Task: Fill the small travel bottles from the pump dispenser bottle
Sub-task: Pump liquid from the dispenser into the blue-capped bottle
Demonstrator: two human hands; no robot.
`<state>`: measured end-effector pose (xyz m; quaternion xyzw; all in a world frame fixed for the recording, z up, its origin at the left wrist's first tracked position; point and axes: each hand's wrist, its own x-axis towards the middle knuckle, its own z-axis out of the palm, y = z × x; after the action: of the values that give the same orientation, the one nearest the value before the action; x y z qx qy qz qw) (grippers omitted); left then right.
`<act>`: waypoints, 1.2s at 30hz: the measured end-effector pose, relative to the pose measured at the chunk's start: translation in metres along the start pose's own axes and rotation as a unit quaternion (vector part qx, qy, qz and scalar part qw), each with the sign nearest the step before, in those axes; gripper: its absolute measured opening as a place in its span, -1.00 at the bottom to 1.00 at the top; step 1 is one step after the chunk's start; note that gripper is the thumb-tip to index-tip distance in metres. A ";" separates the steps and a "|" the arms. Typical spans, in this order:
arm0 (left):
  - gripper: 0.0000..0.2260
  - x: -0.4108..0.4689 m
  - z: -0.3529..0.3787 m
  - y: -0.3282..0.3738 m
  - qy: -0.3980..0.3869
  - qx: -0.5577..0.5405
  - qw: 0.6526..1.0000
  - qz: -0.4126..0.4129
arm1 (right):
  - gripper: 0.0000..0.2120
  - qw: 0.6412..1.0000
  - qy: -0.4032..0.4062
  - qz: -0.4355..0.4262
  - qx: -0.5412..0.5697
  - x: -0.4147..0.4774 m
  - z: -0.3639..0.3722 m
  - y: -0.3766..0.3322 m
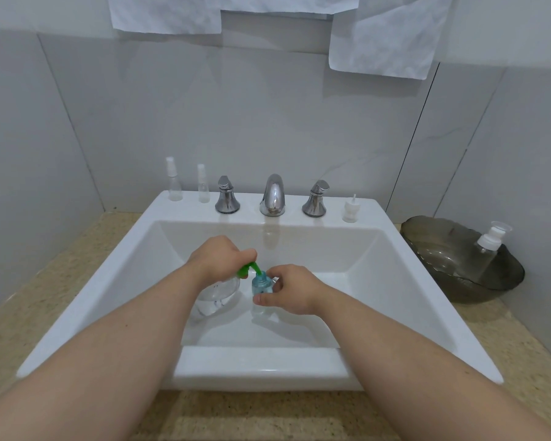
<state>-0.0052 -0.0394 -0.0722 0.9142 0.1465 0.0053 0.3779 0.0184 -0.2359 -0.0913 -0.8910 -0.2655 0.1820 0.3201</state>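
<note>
The pump head [247, 270] is green, the travel bottle [261, 284] blue, the sink [258, 367] white, the counter [268, 415] speckled beige.

Both bare forearms reach in over the front rim of the sink [261, 367] and converge above the middle of its basin. The left hand [218, 259] is knuckles-up, with its fingers curled down round the green pump head of the pump dispenser bottle [218, 296]. The right hand [295, 289], just beside it toward the sink's right wall, holds the small travel bottle [261, 283] between curled fingers and thumb, its wrist nearly straight.
</note>
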 end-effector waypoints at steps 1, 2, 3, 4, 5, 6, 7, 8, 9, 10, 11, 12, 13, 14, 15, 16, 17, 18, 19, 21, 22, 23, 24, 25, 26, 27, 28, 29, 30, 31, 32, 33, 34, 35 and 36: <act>-0.63 0.000 0.000 0.000 -0.002 -0.002 1.000 0.001 | -0.71 1.000 0.000 0.000 0.000 0.000 0.000 0.000; -0.60 0.000 0.000 0.000 -0.002 -0.004 1.000 0.004 | -0.71 1.000 0.001 0.000 0.000 0.000 0.000 0.001; -0.56 0.000 -0.001 0.000 -0.001 -0.004 1.000 0.007 | -0.71 1.000 0.001 -0.001 0.000 0.000 0.000 0.001; -0.54 -0.001 -0.001 0.000 0.002 -0.002 1.000 0.009 | -0.69 1.000 0.000 0.000 0.002 0.000 0.001 0.001; -0.54 -0.001 -0.001 -0.001 0.005 0.001 1.000 0.009 | -0.68 1.000 0.000 0.001 0.005 0.000 0.000 0.001; -0.54 -0.001 -0.001 -0.002 0.008 0.002 1.000 0.007 | -0.65 1.000 0.000 0.003 0.007 0.001 0.000 0.001; -0.53 -0.001 -0.002 -0.003 0.011 -0.001 1.000 0.004 | -0.64 1.000 0.001 0.004 0.009 0.001 0.000 0.001; -0.49 -0.001 -0.002 -0.004 0.013 -0.004 1.000 0.001 | -0.62 1.000 0.002 0.004 0.009 0.001 0.000 0.002; -0.44 0.001 -0.001 -0.006 0.015 -0.006 1.000 -0.001 | -0.61 1.000 0.004 0.005 0.008 0.001 0.000 0.002; -0.40 0.002 -0.001 -0.007 0.016 -0.004 1.000 -0.001 | -0.60 1.000 0.005 0.006 0.008 0.001 0.000 0.002; -0.37 0.003 0.000 -0.007 0.016 0.000 1.000 0.002 | -0.59 1.000 0.006 0.007 0.008 0.001 0.000 0.002; -0.36 0.003 0.000 -0.008 0.017 0.003 1.000 0.005 | -0.58 1.000 0.007 0.008 0.009 0.001 0.000 0.002; -0.35 0.003 0.000 -0.008 0.018 0.006 1.000 0.007 | -0.58 1.000 0.008 0.009 0.009 0.001 0.000 0.002; -0.35 0.003 0.001 -0.008 0.019 0.010 1.000 0.009 | -0.58 1.000 0.009 0.009 0.009 0.000 0.000 0.002; -0.36 0.003 0.001 -0.008 0.020 0.016 1.000 0.009 | -0.58 1.000 0.008 0.010 0.009 0.000 0.000 0.002; -0.37 0.002 0.001 -0.007 0.022 0.020 1.000 0.010 | -0.58 1.000 0.008 0.011 0.010 0.000 0.000 0.002; -0.37 0.002 0.001 -0.007 0.023 0.021 0.999 0.008 | -0.57 1.000 0.007 0.011 0.011 0.000 0.000 0.002; -0.37 0.001 0.000 -0.008 0.025 0.018 1.000 0.007 | -0.56 1.000 0.007 0.011 0.013 0.000 0.000 0.002; -0.37 0.001 0.000 -0.007 0.025 0.013 1.000 0.005 | -0.56 1.000 0.007 0.011 0.014 -0.001 -0.001 0.001; -0.37 -0.001 -0.002 -0.007 0.027 0.004 1.000 0.001 | -0.57 1.000 0.009 0.008 0.018 -0.001 -0.001 0.001; -0.37 -0.001 -0.002 -0.006 0.027 0.002 1.000 0.000 | -0.57 1.000 0.010 0.007 0.020 -0.002 -0.001 0.000; -0.38 -0.001 -0.002 -0.005 0.027 0.001 1.000 0.001 | -0.57 1.000 0.011 0.006 0.022 -0.002 -0.001 0.000; -0.38 -0.001 -0.002 -0.004 0.027 0.001 1.000 0.002 | -0.58 1.000 0.012 0.005 0.023 -0.002 -0.001 0.000; -0.39 0.000 -0.001 -0.004 0.029 0.003 1.000 0.002 | -0.58 1.000 0.012 0.004 0.023 -0.002 -0.001 0.000; -0.39 -0.001 -0.001 -0.003 0.030 0.003 1.000 0.002 | -0.58 1.000 0.011 0.004 0.022 -0.002 -0.001 -0.001; -0.41 0.000 -0.001 -0.003 0.030 0.002 1.000 0.001 | -0.58 1.000 0.010 0.004 0.020 -0.002 -0.001 -0.001; -0.43 0.000 -0.001 -0.004 0.030 0.001 1.000 0.001 | -0.58 1.000 0.010 0.004 0.020 -0.002 -0.001 -0.001; -0.45 0.000 -0.001 -0.004 0.028 0.000 1.000 0.002 | -0.58 1.000 0.011 0.005 0.021 -0.003 -0.002 -0.001; -0.46 0.000 -0.001 -0.005 0.026 -0.002 1.000 0.004 | -0.58 1.000 0.012 0.005 0.022 -0.003 -0.002 -0.001; -0.47 0.001 0.000 -0.006 0.025 -0.003 1.000 0.005 | -0.59 1.000 0.015 0.005 0.023 -0.003 -0.002 -0.001; -0.47 0.001 0.000 -0.006 0.023 -0.002 1.000 0.005 | -0.59 1.000 0.019 0.005 0.023 -0.002 -0.002 -0.001; -0.46 0.002 0.000 -0.005 0.022 -0.001 1.000 0.004 | -0.58 0.999 0.024 0.004 0.023 -0.002 -0.003 -0.001; -0.44 0.002 0.000 -0.005 0.022 -0.001 1.000 0.003 | -0.58 0.999 0.029 0.005 0.022 -0.002 -0.003 -0.001; -0.43 0.001 0.000 -0.004 0.022 0.000 1.000 0.001 | -0.57 0.999 0.031 0.004 0.020 -0.002 -0.002 -0.001; -0.41 0.001 0.000 -0.004 0.023 0.002 1.000 0.002 | -0.57 0.999 0.032 0.004 0.017 -0.001 -0.002 -0.001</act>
<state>-0.0051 -0.0367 -0.0751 0.9148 0.1535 0.0264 0.3726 0.0179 -0.2371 -0.0889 -0.8921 -0.2481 0.1590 0.3426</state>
